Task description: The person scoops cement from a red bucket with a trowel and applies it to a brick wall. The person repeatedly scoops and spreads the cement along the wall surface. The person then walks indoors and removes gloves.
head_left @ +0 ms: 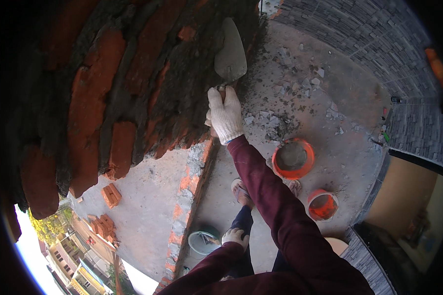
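From my end of the feed, I have the right hand (pixel 225 110), in a white knitted glove, holding the trowel (pixel 230 51) up against the brick wall (pixel 96 93). Its fingers are wrapped round the handle, and the blade lies over the dark mortar (pixel 194 64) beside the wall's right-hand edge; I can't tell how firmly it presses. The left hand (pixel 236 237), gloved too, is down by the knee. I see nothing in it, but I can't make out whether its fingers are spread or pressed together.

I'd judge the work partway along. Around the trowel the mortar hides most of the brickwork, though its surface looks rough. Farther left, red bricks show bare between dark joints, so coating those and smoothing the whole face seem to be left, if the full wall is meant to be covered.

On the floor (pixel 347 167), the larger orange tub (pixel 293 174) stands near the feet with grey mix inside, so material appears to be at hand. A smaller orange bucket (pixel 314 197) is just beyond it, toward the floor's tiled edge. Rubble (pixel 275 125) is scattered over the floor beyond the larger tub.
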The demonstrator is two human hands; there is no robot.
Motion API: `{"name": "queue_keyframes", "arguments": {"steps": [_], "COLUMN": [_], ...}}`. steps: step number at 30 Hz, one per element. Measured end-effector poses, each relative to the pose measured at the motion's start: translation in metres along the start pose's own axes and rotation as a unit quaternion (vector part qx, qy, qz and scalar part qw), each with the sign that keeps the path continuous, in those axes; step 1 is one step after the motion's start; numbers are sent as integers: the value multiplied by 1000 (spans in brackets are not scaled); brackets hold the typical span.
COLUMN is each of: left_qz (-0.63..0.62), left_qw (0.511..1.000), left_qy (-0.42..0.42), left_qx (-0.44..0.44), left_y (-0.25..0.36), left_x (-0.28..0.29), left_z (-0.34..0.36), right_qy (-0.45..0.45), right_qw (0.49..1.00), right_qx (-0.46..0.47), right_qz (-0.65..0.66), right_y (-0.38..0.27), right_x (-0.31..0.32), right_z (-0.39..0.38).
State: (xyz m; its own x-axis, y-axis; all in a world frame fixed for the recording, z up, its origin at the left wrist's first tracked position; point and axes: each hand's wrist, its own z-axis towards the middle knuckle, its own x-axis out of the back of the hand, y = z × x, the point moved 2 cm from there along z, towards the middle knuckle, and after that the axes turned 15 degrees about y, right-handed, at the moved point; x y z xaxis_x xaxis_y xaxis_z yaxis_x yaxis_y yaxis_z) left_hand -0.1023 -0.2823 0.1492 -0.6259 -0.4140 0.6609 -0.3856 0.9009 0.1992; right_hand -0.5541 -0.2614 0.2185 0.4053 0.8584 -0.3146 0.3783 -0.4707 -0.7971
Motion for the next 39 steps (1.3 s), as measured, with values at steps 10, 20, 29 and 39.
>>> {"name": "queue_keyframes", "arguments": {"steps": [10,20,29,39], "left_qz": [-2,-4,-17,-33], "left_qw": [1000,998,999,999], "left_qy": [-21,21,13,-24], "left_qx": [-9,-55,-31,2], "left_y": [4,17,14,20], "left_x": [-9,-32,-53,-60], "left_z": [-1,2,-14,-20], "right_qy": [-183,33,-66,-224], "right_qw": [890,682,504,417], "right_qx": [-329,46,23,-9], "right_qz": [257,-729,-861,-881], "right_y": [14,151,160,139], "right_x": [169,470,443,448], "right_z": [-103,-50,69,24]}}
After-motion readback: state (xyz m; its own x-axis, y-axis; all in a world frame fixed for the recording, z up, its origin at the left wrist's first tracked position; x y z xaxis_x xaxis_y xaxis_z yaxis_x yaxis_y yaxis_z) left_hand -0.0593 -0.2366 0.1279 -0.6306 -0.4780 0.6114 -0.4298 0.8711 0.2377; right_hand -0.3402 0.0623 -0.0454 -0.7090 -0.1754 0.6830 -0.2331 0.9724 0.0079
